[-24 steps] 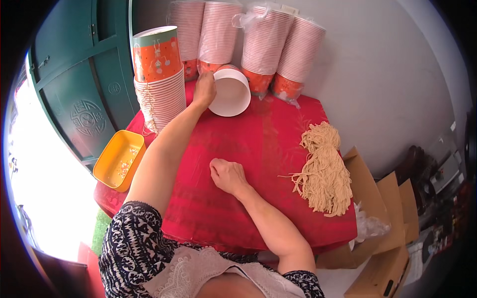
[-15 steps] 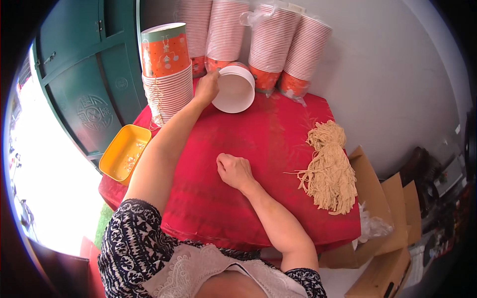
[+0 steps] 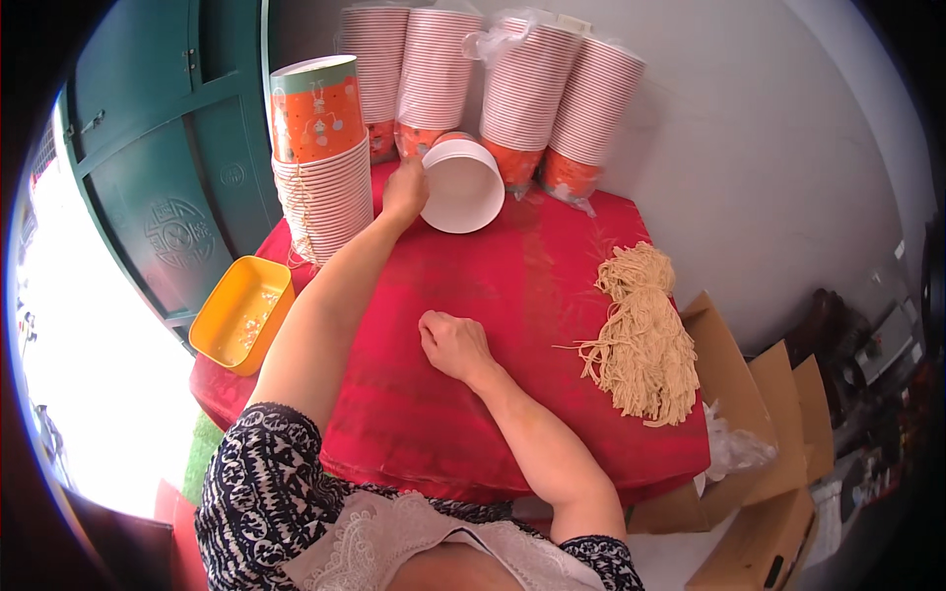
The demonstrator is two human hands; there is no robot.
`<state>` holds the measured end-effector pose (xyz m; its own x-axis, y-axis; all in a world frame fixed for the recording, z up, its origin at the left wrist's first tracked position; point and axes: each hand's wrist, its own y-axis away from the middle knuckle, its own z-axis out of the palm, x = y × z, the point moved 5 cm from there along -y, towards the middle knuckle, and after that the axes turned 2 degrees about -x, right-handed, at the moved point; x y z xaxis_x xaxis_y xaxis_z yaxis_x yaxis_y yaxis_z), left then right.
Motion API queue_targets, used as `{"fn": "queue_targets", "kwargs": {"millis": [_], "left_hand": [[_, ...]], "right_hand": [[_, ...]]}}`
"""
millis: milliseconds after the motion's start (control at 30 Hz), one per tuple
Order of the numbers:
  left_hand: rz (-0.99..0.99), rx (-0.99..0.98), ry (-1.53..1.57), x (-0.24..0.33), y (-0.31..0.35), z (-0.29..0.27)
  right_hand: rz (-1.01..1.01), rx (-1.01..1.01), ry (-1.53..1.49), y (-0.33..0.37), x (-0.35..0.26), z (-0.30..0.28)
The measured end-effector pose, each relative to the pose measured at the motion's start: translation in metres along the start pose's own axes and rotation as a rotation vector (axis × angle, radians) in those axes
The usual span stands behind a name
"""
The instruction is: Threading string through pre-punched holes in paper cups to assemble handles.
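At the far middle of the table, my left hand (image 3: 406,192) is closed on the left edge of a paper bucket (image 3: 463,195). The bucket is tipped over, its white inside facing me, with a bit of orange outer wall showing behind the rim. My right hand (image 3: 456,347) rests in a loose fist on the red tablecloth (image 3: 503,286); nothing sticks out of it, though its palm side is hidden. Left of the tipped bucket stands a tall stack of nested paper buckets (image 3: 325,202), the top one orange and green, with thin strings hanging down its side.
Wrapped bucket stacks (image 3: 532,89) lean against the grey wall. A yellow plastic tub (image 3: 209,330) with small bits inside sits at the left edge. A bundle of beige cords (image 3: 645,345) lies at the right, beside an open cardboard box (image 3: 734,369). A green door (image 3: 148,167) stands at left.
The view has shifted slightly, so the table's things sit a little lower and further left. My left hand keeps hold of the tipped bucket; my right hand stays in its loose fist.
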<state>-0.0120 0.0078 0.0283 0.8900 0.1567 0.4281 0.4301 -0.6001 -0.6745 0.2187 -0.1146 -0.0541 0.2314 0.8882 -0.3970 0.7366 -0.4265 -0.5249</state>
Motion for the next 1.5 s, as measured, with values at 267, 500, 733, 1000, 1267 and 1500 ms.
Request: {"fn": "queue_targets", "kwargs": {"millis": [267, 500, 733, 1000, 1267, 1500], "left_hand": [[0.101, 0.078, 0.001, 0.001, 0.004, 0.005], [0.222, 0.03, 0.117, 0.009, 0.029, -0.011], [0.162, 0.08, 0.135, 0.042, 0.096, -0.042], [0.213, -0.215, 0.125, 0.102, 0.203, -0.066], [0.171, -0.07, 0.232, 0.081, 0.188, -0.094], [-0.094, -0.063, 0.337, 0.034, 0.179, -0.097]], "right_hand": [[-0.025, 0.0, -0.035, -0.001, 0.005, -0.002], [-0.026, -0.006, -0.024, -0.001, 0.002, -0.004], [-0.083, 0.257, -0.168, -0.001, 0.004, -0.02], [0.074, 0.495, -0.398, 0.002, 0.022, -0.044], [0.044, 0.449, -0.217, -0.002, 0.028, -0.041], [-0.017, 0.376, 0.023, -0.006, 0.012, -0.039]]}}
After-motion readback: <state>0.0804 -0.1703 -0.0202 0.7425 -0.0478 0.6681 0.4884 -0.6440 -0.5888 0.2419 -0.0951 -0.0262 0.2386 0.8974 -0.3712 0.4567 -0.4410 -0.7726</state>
